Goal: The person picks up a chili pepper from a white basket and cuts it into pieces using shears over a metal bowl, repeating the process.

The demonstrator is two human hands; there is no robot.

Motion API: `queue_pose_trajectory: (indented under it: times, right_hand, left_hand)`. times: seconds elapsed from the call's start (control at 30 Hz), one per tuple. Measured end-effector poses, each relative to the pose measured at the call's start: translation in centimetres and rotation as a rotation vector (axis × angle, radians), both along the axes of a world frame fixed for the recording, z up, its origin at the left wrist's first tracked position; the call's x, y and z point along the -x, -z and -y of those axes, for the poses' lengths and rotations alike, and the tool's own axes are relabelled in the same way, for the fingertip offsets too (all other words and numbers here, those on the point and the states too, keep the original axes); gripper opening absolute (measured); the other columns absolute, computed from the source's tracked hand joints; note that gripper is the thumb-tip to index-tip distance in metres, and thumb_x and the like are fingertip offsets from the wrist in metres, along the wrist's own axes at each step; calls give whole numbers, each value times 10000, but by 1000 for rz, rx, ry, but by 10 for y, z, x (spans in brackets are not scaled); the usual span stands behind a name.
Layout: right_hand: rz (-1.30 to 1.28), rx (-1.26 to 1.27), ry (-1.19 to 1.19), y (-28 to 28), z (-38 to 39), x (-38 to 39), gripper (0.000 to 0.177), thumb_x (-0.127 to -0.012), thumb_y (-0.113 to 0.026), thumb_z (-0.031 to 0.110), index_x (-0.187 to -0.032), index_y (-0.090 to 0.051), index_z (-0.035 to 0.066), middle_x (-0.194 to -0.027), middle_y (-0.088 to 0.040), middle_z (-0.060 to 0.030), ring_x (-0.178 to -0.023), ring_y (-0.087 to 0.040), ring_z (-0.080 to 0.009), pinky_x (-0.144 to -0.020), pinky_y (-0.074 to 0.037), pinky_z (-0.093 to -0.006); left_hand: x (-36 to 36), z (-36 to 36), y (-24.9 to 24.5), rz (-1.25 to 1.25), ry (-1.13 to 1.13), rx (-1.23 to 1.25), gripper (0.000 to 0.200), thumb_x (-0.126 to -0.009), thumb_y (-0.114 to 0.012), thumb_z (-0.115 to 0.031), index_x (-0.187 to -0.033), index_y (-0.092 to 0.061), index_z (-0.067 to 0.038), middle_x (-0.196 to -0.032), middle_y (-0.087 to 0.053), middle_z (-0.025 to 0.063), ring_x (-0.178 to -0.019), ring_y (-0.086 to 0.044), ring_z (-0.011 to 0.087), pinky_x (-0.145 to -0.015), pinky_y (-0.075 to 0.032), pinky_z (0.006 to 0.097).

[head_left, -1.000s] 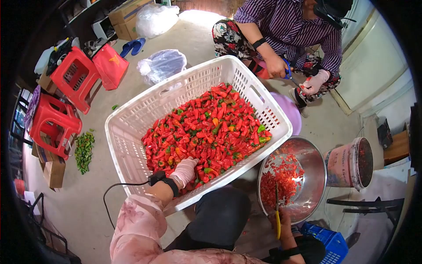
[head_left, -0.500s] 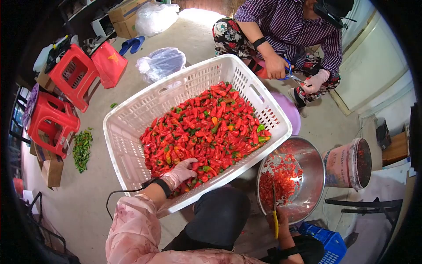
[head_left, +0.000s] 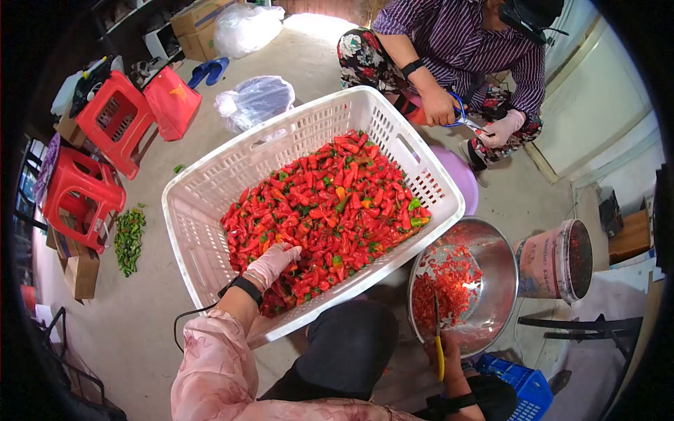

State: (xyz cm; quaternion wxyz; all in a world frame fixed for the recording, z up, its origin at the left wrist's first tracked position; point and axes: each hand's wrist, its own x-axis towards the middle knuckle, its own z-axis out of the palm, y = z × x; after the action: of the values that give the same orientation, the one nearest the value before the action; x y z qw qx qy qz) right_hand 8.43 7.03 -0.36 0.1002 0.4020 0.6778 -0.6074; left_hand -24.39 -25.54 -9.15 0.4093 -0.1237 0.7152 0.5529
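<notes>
My left hand (head_left: 272,264), in a thin pale glove, reaches down among the red chili peppers (head_left: 323,182) in a big white plastic basket (head_left: 203,175). Its fingers are bent together, with the tips hidden, so I cannot make out what lies in them. Low on the right, my right hand (head_left: 451,346) is closed on scissors (head_left: 440,354) with a yellow handle. Their dark blades point into a steel bowl (head_left: 495,309), over chopped red pepper (head_left: 442,291).
Opposite sits a person (head_left: 449,56) holding blue-handled scissors (head_left: 460,116). A purple basin (head_left: 460,182) is partly behind the basket. Right of the bowl stands a stained bucket (head_left: 554,261); below is a blue crate (head_left: 523,389). Red stools (head_left: 116,123) and green peppers (head_left: 130,242) are left.
My left hand has drawn back a little to the left and up over the peppers, its fingers now more bent. My right hand and the scissors look unchanged.
</notes>
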Motion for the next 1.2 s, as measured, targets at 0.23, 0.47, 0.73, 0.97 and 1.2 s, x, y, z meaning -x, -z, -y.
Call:
queue_pose_trajectory:
  times: [0.23,0.47,0.73,0.97,1.2]
  right_hand:
    - [-82,-39,-58,8,-1,-4,468,-748,-654,3,-1174,-458,12,-1011,-555,-53,-848,-534,-128,-729,-439,-258]
    - [5,-14,-37,9,-6,-4,472,-746,-654,8,-1175,-458,18,-913,-540,-23,-763,-511,-101,-649,-433,-233]
    - [-50,-202,-236,15,-7,-8,529,-746,-661,36,-1220,-429,-1,-960,-550,-45,-828,-523,-114,-719,-440,-243]
    - [-60,-20,-97,17,-9,-10,532,-748,-652,11,-1228,-423,0,-1044,-556,-66,-941,-526,-144,-808,-431,-272]
    - [41,-44,-127,22,-11,-9,542,-731,-649,-14,-1224,-427,14,-1043,-548,-45,-929,-521,-135,-786,-437,-262]
  left_hand:
    - [-6,-53,13,-1079,458,370,364,-782,-571,-89,-1140,-539,-145,-824,-605,148,-808,-601,260,-686,-485,353]
    - [5,-61,-26,-848,843,853,175,-767,-566,-148,-923,-545,-70,-801,-633,123,-784,-626,312,-654,-484,414]
    - [-13,-89,-48,-1026,911,656,161,-811,-512,-227,-865,-614,-114,-826,-637,110,-796,-621,295,-653,-480,442]
    - [-25,-108,-32,-704,1061,680,206,-783,-524,-135,-957,-617,-74,-931,-635,137,-894,-615,298,-681,-497,417]
    - [-16,-67,-22,-579,968,503,340,-754,-607,-279,-1027,-588,-77,-899,-619,158,-898,-586,327,-741,-456,416]
